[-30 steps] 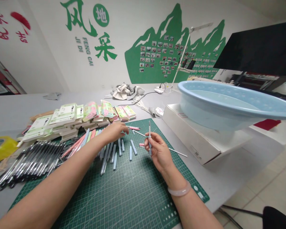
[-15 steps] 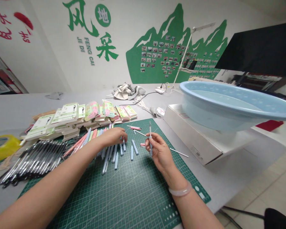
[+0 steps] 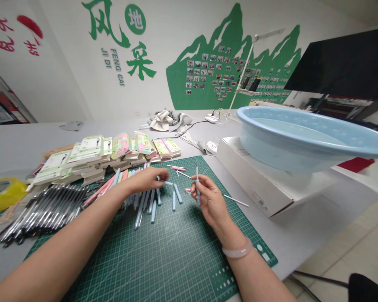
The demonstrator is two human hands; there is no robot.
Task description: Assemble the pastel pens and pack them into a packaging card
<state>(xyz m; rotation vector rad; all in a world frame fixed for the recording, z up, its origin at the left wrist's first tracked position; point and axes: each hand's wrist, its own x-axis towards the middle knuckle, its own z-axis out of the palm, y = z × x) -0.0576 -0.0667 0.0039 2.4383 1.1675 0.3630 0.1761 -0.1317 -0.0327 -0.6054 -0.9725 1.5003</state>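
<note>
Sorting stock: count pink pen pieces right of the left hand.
2: a pink piece near the top of the mat, another by the right hand; more may be hidden.

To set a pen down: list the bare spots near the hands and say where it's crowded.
Widest patch: the green cutting mat below the light-blue pen parts, between both forearms. Also bare: grey tabletop between the mat's right edge and the white box. Crowded: the mat's upper left, where the left hand sits over pen parts beside the black pens and packets.
</note>
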